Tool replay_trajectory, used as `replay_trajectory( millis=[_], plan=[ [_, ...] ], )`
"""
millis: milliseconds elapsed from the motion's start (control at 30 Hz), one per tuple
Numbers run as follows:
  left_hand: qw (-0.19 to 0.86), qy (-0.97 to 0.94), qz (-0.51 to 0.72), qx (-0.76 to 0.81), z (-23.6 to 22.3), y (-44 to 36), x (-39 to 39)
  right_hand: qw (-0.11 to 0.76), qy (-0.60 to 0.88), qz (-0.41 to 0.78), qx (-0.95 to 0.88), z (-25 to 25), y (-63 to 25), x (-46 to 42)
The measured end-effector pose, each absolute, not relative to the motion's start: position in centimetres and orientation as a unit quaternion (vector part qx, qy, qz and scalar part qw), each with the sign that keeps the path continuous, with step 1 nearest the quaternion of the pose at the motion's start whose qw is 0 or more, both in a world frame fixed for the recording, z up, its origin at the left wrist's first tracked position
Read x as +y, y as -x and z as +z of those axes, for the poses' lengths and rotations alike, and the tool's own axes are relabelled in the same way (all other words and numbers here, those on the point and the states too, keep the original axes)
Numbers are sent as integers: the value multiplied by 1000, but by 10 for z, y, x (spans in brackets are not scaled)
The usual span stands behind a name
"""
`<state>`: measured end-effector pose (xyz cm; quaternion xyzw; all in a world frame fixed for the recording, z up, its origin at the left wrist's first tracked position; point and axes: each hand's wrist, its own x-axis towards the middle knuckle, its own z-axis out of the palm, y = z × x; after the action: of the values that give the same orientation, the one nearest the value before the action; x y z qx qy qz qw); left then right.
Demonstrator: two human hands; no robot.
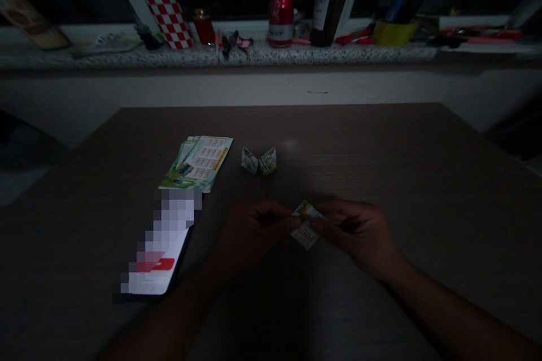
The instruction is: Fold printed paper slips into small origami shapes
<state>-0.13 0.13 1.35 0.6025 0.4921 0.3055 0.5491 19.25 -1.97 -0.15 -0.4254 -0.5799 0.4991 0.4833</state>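
Between my two hands is a small folded paper [307,237], diamond-shaped, with printed calendar figures and a bit of green. My left hand [258,231] pinches its left corner between thumb and fingers. On the opposite corner, my right hand [359,231] does the same. Beyond them on the table stands a folded paper piece [267,161] with two pointed halves spread apart. A stack of printed calendar cards [203,161] lies farther left. Nearer me, a phone [163,279] rests with its screen lit.
The wooden table [381,146] meets a wall below a stone windowsill [254,57]. On the sill stand a red can [281,20], a dark bottle [330,8], a red-and-white checkered container [167,14], a yellow holder [393,34] and several small items. The room is dim.
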Motion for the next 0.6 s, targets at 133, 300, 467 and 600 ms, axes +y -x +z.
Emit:
replay_trajectory(
  millis=[133,300,467,600],
  plan=[
    [546,-605,312,488,15,2,2,470,429,540,-551,-3,-194,-20],
    [525,-599,343,499,13,2,3,434,448,601,-500,-9,-189,-20],
    [517,-582,367,509,12,-2,0,424,442,626,-483,-13,-183,-20],
    [506,-586,371,514,13,-4,-2,429,452,621,-475,-10,-184,-19]
  ],
)
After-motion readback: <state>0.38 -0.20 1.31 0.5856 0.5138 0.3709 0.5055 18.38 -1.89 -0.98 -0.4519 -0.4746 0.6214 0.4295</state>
